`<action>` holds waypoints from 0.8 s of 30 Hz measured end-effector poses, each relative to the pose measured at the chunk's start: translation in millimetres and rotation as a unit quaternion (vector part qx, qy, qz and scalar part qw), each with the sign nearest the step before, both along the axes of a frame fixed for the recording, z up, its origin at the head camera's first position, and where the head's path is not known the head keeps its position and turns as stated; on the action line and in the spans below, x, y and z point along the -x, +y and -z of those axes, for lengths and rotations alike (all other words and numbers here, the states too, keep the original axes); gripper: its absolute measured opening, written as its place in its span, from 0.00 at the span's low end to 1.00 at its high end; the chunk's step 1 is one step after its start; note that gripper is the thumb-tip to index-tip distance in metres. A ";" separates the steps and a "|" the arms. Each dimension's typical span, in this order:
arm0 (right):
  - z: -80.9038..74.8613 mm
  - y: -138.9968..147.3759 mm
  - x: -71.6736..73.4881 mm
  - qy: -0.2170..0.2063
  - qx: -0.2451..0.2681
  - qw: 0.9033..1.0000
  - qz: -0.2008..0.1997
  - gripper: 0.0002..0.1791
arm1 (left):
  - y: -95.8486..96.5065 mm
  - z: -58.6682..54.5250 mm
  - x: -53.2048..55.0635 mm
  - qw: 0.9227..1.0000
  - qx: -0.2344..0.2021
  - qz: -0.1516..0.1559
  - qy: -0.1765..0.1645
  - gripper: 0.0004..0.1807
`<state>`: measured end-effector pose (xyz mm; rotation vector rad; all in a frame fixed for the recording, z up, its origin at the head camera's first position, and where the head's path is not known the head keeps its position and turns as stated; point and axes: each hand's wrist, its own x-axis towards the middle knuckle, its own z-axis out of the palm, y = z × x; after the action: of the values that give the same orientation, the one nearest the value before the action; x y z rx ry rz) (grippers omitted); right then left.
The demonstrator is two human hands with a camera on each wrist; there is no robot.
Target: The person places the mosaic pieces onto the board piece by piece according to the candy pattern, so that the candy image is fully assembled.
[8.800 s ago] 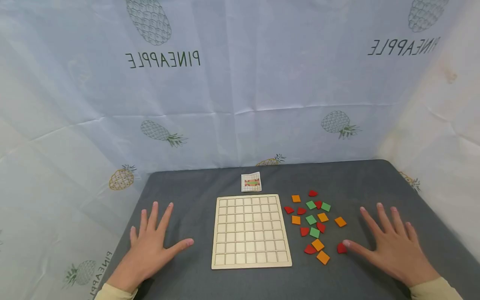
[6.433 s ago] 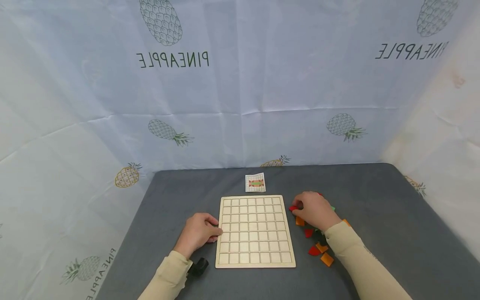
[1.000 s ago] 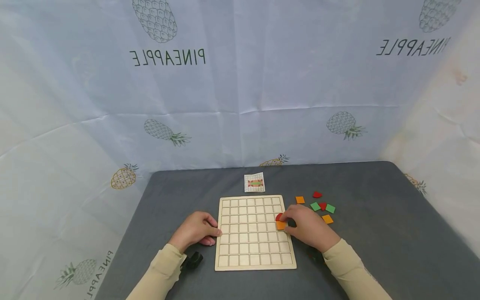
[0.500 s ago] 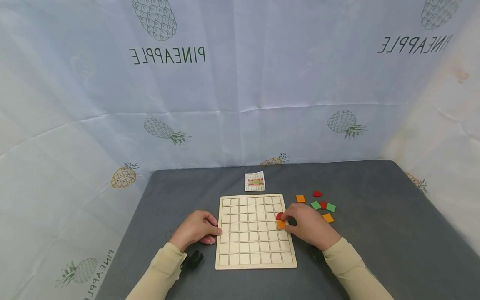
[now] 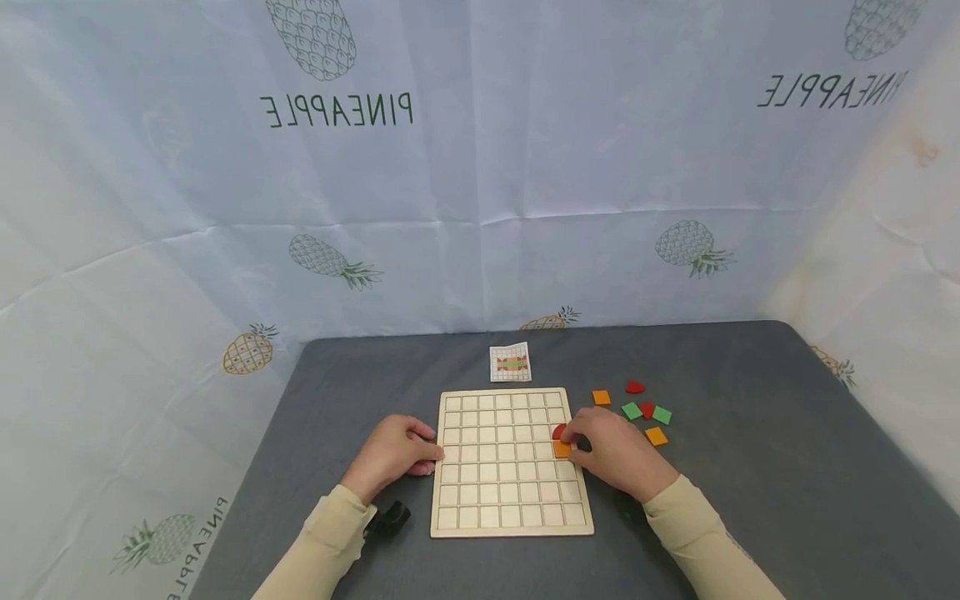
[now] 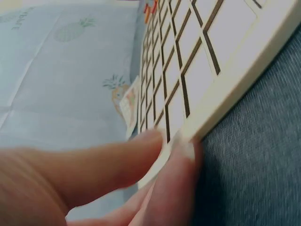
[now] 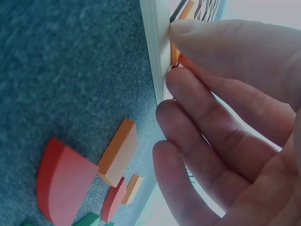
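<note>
A pale wooden grid board (image 5: 510, 530) lies on the dark table. My left hand (image 5: 393, 454) grips its left edge, thumb on top and fingers at the side; in the left wrist view the thumb (image 6: 117, 162) and a fingertip (image 6: 176, 174) meet at the rim. At the right edge, my right hand (image 5: 618, 450) pinches an orange square tile (image 5: 562, 450) in the board's rightmost column. Its thumb (image 7: 221, 47) touches that tile, and the index finger reaches a red rounded tile (image 5: 558, 432) just behind it. The index fingertip is partly hidden in the right wrist view.
Loose tiles lie right of the board: orange squares (image 5: 656, 436), green ones (image 5: 632, 411) and red rounded ones (image 5: 635, 387). Behind the board is a small pattern card (image 5: 510, 363). A pineapple-print cloth (image 5: 480, 167) hangs behind the table.
Since the oldest frame, both hands have come in to the board, and a red and an orange tile now lie on it. Over the last second the left hand slid slightly backward along the edge.
</note>
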<state>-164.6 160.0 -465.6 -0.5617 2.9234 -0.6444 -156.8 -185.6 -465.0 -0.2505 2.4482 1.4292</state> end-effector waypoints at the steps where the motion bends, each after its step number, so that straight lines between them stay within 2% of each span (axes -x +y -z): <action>1: 0.3 0.3 -0.2 0.002 -0.001 1.000 0.000 0.09 | 0.5 0.6 0.7 1.000 -0.005 -0.008 0.008 0.21; 6: 2.2 1.7 0.0 0.009 -0.005 1.000 0.001 0.09 | 1.4 6.6 3.5 0.999 -0.018 -0.031 0.032 0.23; 14: 1.4 10.1 -1.5 -0.002 0.008 1.000 0.001 0.09 | 4.0 14.2 6.9 0.999 -0.033 -0.019 0.032 0.21; 19: -10.2 34.0 -7.4 0.018 0.017 1.000 -0.003 0.10 | 2.6 14.6 8.5 0.999 -0.037 -0.014 0.020 0.20; 24: -17.3 70.1 -22.2 0.036 0.001 0.999 0.002 0.09 | -3.5 12.9 9.9 0.999 -0.033 -0.019 0.016 0.21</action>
<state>-142.3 230.0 -448.3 -0.5916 2.9923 -0.6403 -166.7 -189.1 -477.9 -0.2644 2.4290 1.5376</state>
